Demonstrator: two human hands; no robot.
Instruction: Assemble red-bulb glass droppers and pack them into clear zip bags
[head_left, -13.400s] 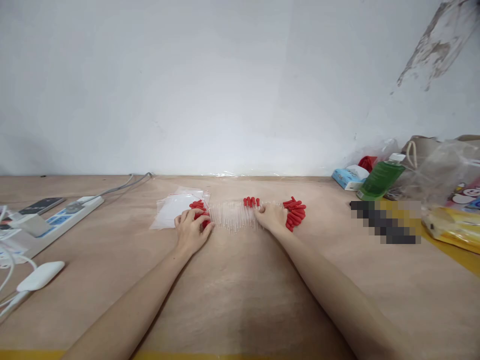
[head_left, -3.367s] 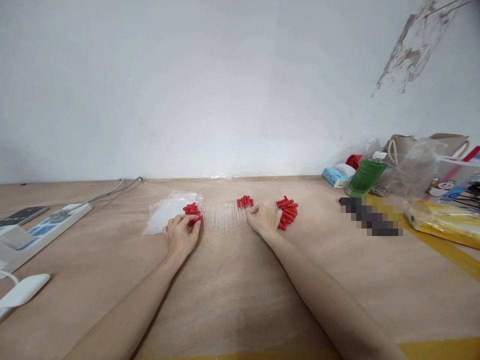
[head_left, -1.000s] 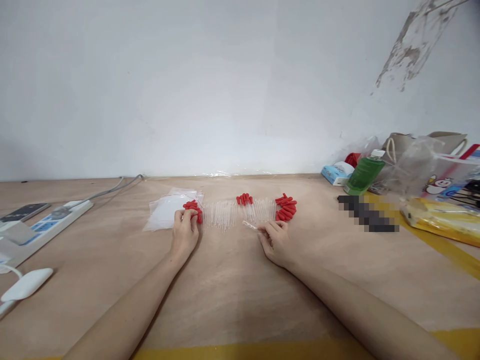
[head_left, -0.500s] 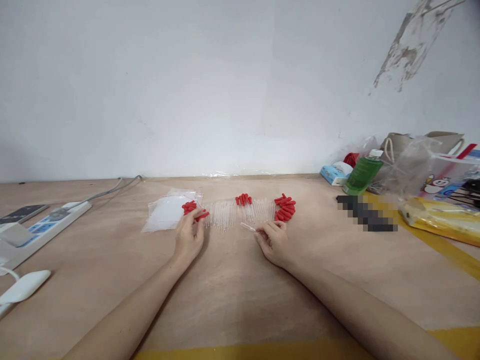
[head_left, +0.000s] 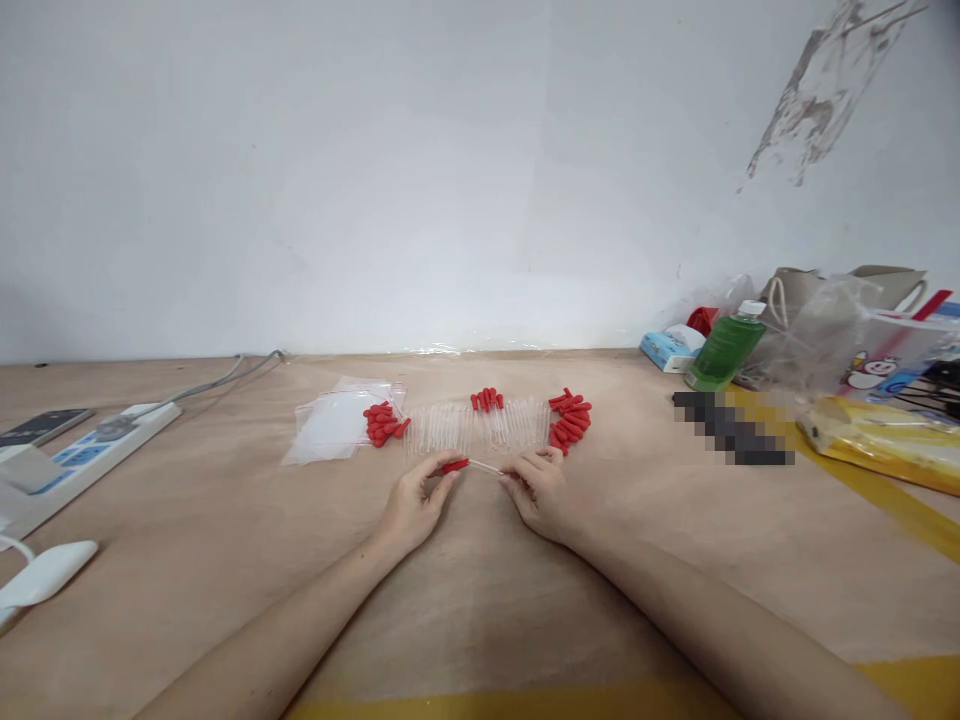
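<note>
My left hand [head_left: 416, 500] pinches a red rubber dropper bulb [head_left: 454, 466] between thumb and fingers. Opposite it, my right hand [head_left: 541, 492] grips a thin clear dropper tube [head_left: 486, 467] by its right end. The tube's left end meets the bulb's mouth; whether it sits inside, I cannot tell. Beyond my hands lie two rows of similar clear tubes, a left row [head_left: 439, 428] and a right row [head_left: 525, 422]. Red bulbs lie in a left pile [head_left: 384, 424], a small middle group [head_left: 488, 399] and a right pile [head_left: 572, 420].
Clear plastic bags [head_left: 337, 420] lie at the left, with a power strip [head_left: 97, 455] and a white charger [head_left: 52, 575] further out. To the right stand a green bottle [head_left: 726, 347] and a tissue box [head_left: 670, 350], near a yellow package [head_left: 885, 440] and a pixelated dark object [head_left: 735, 430].
My left hand has come from the left pile toward the middle, bringing a red bulb to the tube. My right hand has barely moved, still holding the tube.
</note>
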